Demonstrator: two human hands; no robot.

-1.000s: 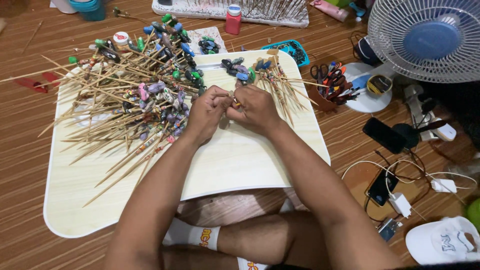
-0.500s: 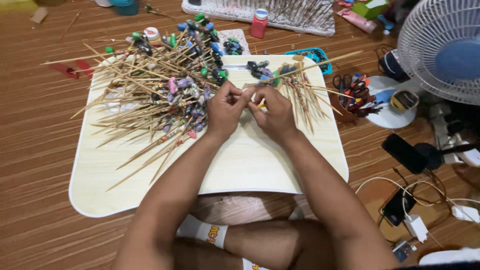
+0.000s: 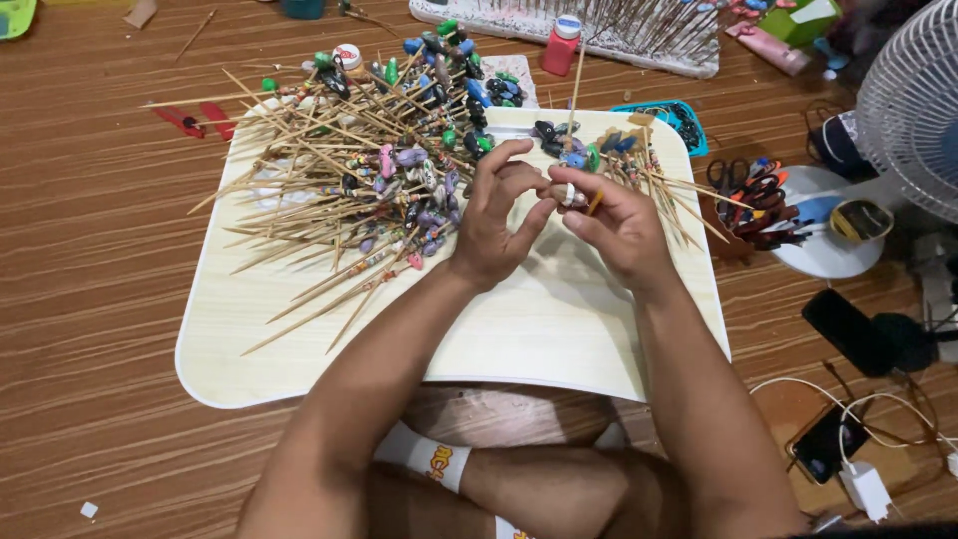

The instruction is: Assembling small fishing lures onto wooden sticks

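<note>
My left hand (image 3: 496, 218) and my right hand (image 3: 617, 228) meet over the pale lap board (image 3: 539, 329). Together their fingertips pinch the lower end of a thin bamboo skewer (image 3: 575, 90), which points up and away from me. A small pale and orange piece (image 3: 581, 198) sits between the fingers at that end. Left of my hands lies a big heap of skewers (image 3: 359, 190) tipped with small coloured figures. A smaller bunch of skewers (image 3: 649, 172) lies just right of them.
At the far edge stand a white foam rack stuck with skewers (image 3: 609, 35) and a red bottle (image 3: 561, 46). To the right are a white dish of scissors and pens (image 3: 798, 215), a fan (image 3: 913, 100), two phones (image 3: 848, 327) and cables. My crossed legs are under the board.
My hands have lifted slightly off the board. The skewer they hold has swung from lying low to pointing up and away. The view has shifted a little.
</note>
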